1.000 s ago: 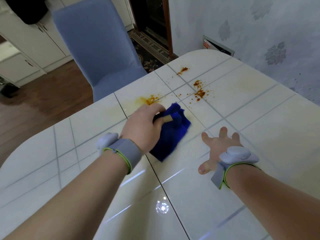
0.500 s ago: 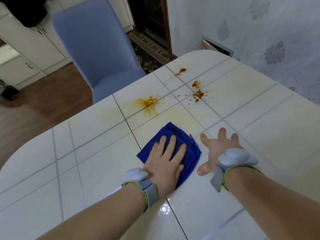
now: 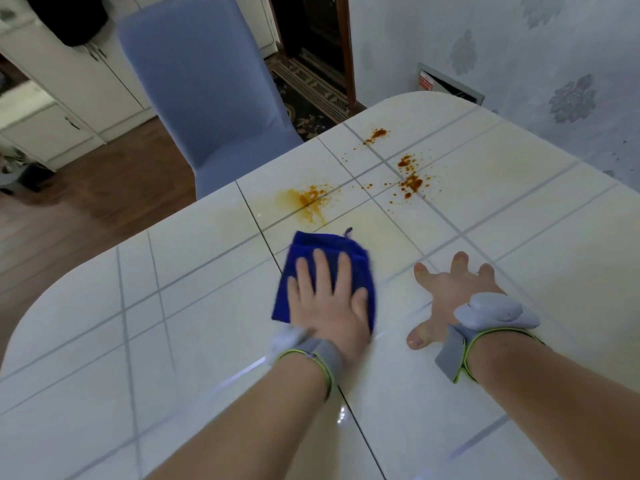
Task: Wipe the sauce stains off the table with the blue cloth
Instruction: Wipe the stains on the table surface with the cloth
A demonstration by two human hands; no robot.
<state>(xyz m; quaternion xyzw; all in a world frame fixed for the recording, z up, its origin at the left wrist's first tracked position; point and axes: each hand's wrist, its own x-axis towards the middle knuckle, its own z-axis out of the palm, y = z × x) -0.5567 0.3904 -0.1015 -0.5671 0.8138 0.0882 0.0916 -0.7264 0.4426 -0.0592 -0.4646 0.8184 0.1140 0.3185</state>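
Lying folded flat, blue cloth.

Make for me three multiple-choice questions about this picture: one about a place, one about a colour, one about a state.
1. Where is the blue cloth relative to the sauce stains?
A) nearer the person than them
B) covering all of them
C) on the floor

2. What colour is the chair cover?
A) red
B) pale blue
C) green

3. How is the left hand?
A) clenched in a fist
B) raised in the air
C) flat on the cloth, fingers straight

Answers:
1 A: the stains lie uncovered beyond the cloth.
2 B: the chair behind the table is pale blue.
3 C: the palm presses the cloth with straight fingers.
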